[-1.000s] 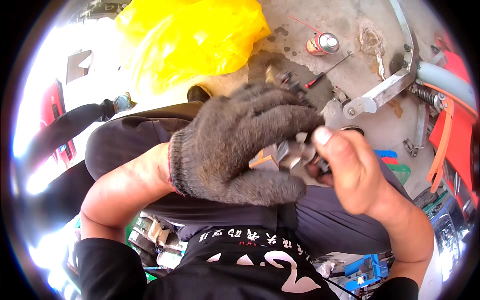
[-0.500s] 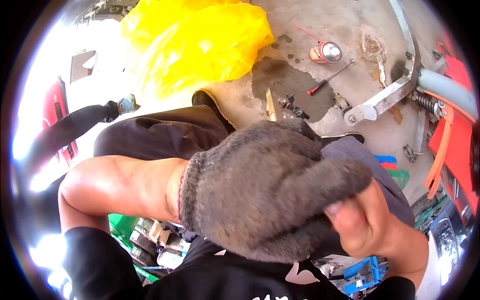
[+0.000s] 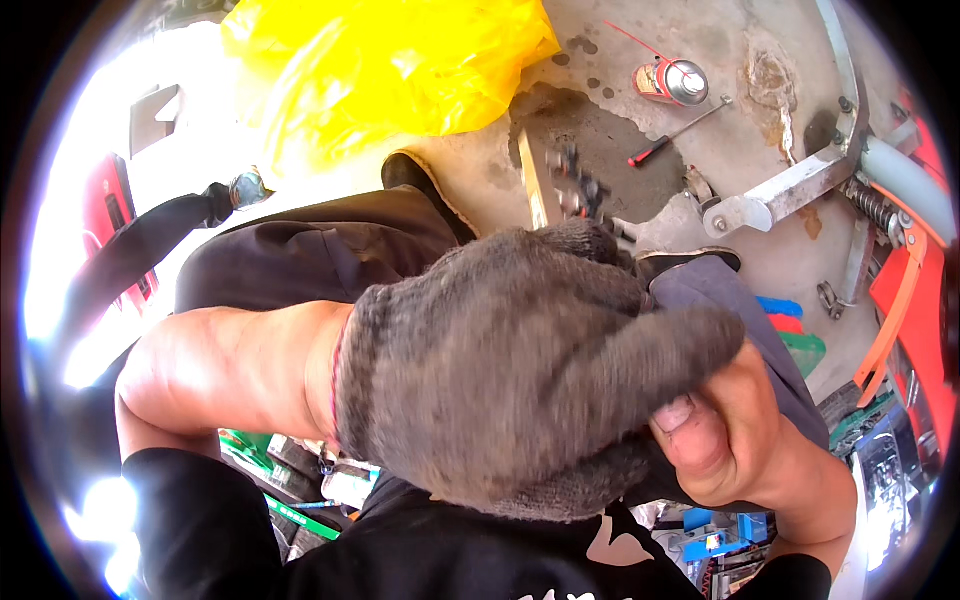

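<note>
My left hand (image 3: 500, 370) wears a thick, dirty grey knitted work glove and is curled in front of my lap. Its thumb stretches over my bare right hand (image 3: 715, 430), which comes in from the right with a bent thumb pressed against the glove. Both hands are closed and meet each other; the glove hides most of their fingers and whatever lies between them. Beyond the glove, a flat yellowish strip (image 3: 531, 180) and a dark metal part (image 3: 580, 190) show near the floor; I cannot tell whether either touches my hands.
A bright yellow plastic sheet (image 3: 390, 70) lies ahead on the floor. A spray can (image 3: 672, 82) with a red straw and a red-black screwdriver (image 3: 655, 150) lie by a wet patch. A metal lever arm (image 3: 780, 190) and orange-red machine parts (image 3: 900, 300) stand at the right.
The gloved left hand has shifted slightly left, still against my right hand. More of the yellowish strip and dark metal part shows. The floor things sit a little farther right as the view shifts.
</note>
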### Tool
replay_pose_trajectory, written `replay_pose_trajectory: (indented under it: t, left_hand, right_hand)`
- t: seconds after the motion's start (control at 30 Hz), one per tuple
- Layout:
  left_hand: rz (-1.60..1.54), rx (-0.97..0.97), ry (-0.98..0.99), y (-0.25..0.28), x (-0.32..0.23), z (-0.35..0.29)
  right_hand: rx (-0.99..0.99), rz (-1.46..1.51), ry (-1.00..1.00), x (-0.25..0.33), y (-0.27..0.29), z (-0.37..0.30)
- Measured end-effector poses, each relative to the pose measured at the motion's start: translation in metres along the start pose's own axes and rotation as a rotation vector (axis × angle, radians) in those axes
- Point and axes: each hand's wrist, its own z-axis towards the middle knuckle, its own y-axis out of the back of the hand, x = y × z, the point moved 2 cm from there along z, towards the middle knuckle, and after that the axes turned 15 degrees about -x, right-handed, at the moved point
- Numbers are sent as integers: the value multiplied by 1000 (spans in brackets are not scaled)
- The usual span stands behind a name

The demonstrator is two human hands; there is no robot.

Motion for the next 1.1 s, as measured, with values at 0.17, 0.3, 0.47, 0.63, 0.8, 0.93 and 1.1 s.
replay_pose_trajectory:
  t: [0.17, 0.3, 0.47, 0.63, 0.8, 0.93, 1.1]
  left_hand:
    - [113, -103, 20, 50, 25, -6]
    - [161, -162, 12, 71, 34, -10]
    - [352, -200, -156, 33, 29, 23]
    - [-136, -203, 452, -30, -39, 20]
    - [-131, -86, 119, -67, -29, 2]
    - [-240, -89, 690, -73, -14, -10]
    - [-103, -96, 563, -81, 2, -16]
  right_hand:
    - [-14, -211, 70, 15, -3, 10]
    - [40, -7, -249, -27, -1, -23]
    - [-214, 148, -947, -54, 12, -55]
    - [-427, 19, -631, -2, 36, -31]
    - [-652, 164, -443, 16, 54, -33]
    - [-536, 323, -293, 14, 62, -37]
    - [-409, 380, -100, 2, 85, -51]
